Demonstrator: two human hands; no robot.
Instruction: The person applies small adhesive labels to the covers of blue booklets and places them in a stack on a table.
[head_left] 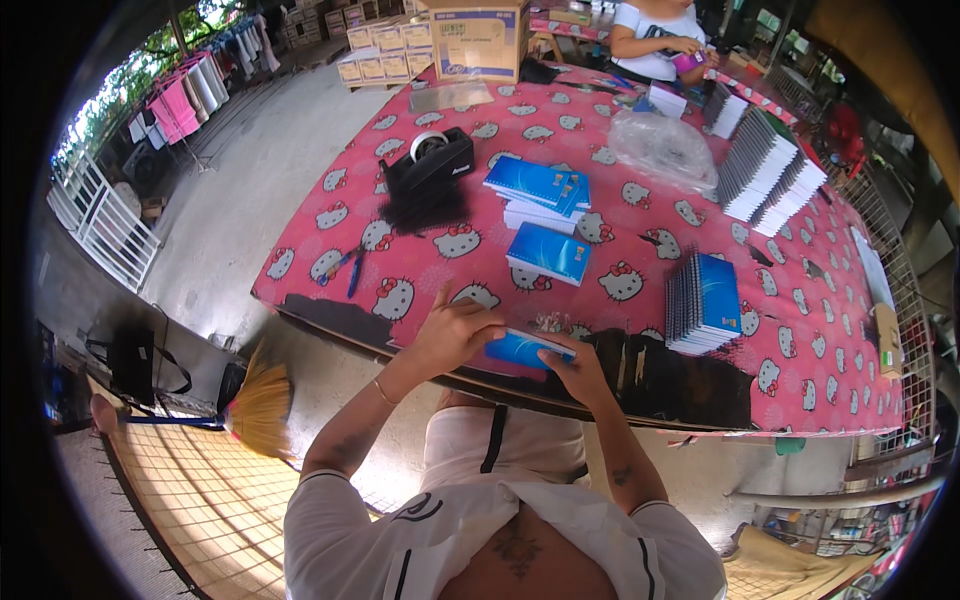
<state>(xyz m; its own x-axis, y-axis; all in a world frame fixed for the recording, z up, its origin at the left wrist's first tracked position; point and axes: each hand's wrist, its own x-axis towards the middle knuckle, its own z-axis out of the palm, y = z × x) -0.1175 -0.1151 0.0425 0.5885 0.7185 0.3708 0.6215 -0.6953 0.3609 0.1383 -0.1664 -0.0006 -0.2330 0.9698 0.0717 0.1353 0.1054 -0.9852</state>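
Close to my body, at the table's near edge, I have a small blue notebook (517,350) tilted between my hands. My right hand (577,372) grips its right end, the thumb on the blue cover. At its upper left corner the curled fingers of my left hand (452,332) close on the edge, with one finger pointing up. Just beyond lie small clear, shiny bits (550,322), too fine to make out. A short blue notebook pile (548,254) lies ahead, with a larger stack (535,183) behind it. To the right stands a row of spiral-bound blue notebooks (703,303).
A black tape dispenser (432,165) and blue-handled pliers (354,272) lie on the left of the pink cloth (400,298). Clear plastic wrap (662,150) and tall notebook stacks (762,165) are at the far right. Beyond a cardboard box (478,42), a person (655,40) handles something purple.
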